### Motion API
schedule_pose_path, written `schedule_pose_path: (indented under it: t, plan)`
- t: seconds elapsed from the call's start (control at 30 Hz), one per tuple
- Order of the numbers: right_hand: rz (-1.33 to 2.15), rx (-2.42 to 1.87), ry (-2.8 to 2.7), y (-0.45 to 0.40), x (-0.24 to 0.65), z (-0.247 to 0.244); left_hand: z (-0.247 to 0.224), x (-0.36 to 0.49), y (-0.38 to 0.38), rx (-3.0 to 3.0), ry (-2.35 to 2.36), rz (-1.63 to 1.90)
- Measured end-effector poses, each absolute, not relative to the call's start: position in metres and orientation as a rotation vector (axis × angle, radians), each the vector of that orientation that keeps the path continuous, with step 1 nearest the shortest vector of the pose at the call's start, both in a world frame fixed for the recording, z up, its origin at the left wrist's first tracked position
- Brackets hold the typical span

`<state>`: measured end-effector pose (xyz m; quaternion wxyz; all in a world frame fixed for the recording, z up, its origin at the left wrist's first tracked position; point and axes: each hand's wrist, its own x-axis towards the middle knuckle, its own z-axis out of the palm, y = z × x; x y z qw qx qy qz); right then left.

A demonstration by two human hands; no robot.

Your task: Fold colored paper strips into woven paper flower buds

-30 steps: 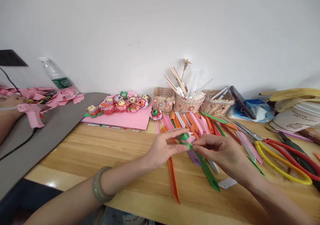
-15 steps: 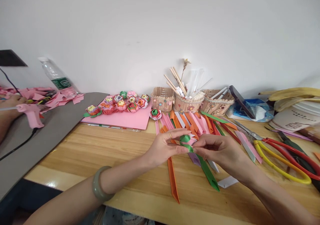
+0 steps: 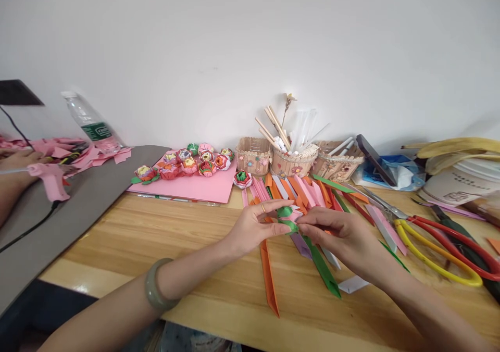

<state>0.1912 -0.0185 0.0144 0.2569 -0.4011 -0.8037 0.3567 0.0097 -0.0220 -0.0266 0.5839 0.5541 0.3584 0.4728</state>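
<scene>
A small paper flower (image 3: 288, 218), pink and white with green outer strips curling around it, is between my hands above the table. My left hand (image 3: 255, 226), with a ring and a bangle, grips it from the left, thumb below and fingers on top. Pinched at the flower's right side is my right hand (image 3: 339, 235); its fingertips partly hide what they grasp. Under my hands lie folded paper strips in orange, green, pink and white, such as an orange strip (image 3: 269, 284) and a green strip (image 3: 322, 268). A thin green strip (image 3: 394, 255) shows beside my right wrist.
Finished paper flowers (image 3: 189, 165) sit on pink sheets (image 3: 179, 189). Decorated baskets (image 3: 295, 163) line the wall. Scissors (image 3: 437, 237) lie right, near a tub (image 3: 461, 183). At left, another person's hand (image 3: 19, 162) is near a pink glue gun (image 3: 52, 181) and a bottle (image 3: 91, 123).
My hands have shifted slightly left with the flower, which has turned a little and shows more pink. A thin green strip now shows beside my right wrist.
</scene>
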Motion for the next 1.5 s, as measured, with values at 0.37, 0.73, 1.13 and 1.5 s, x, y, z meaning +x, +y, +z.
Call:
schedule_pose_path:
  t: [0.37, 0.73, 1.13, 1.5]
  plan:
    - [1.17, -1.113, -2.121, -0.015, 0.1959, 0.0123, -0.0308, 0.0081, -0.0215, 1.322, 0.792, 1.088]
    - [1.217, -1.175, -1.992, -0.019, 0.1919, 0.0145, -0.032, 0.0085, -0.0213, 1.352, 0.797, 1.107]
    - [1.207, -1.199, -1.979, -0.0198, 0.19, 0.0112, -0.0321, 0.009, -0.0215, 1.344, 0.796, 1.121]
    - [1.042, -1.168, -2.124, -0.0229, 0.1882, 0.0162, -0.0288, 0.0101, -0.0231, 1.317, 0.793, 1.119]
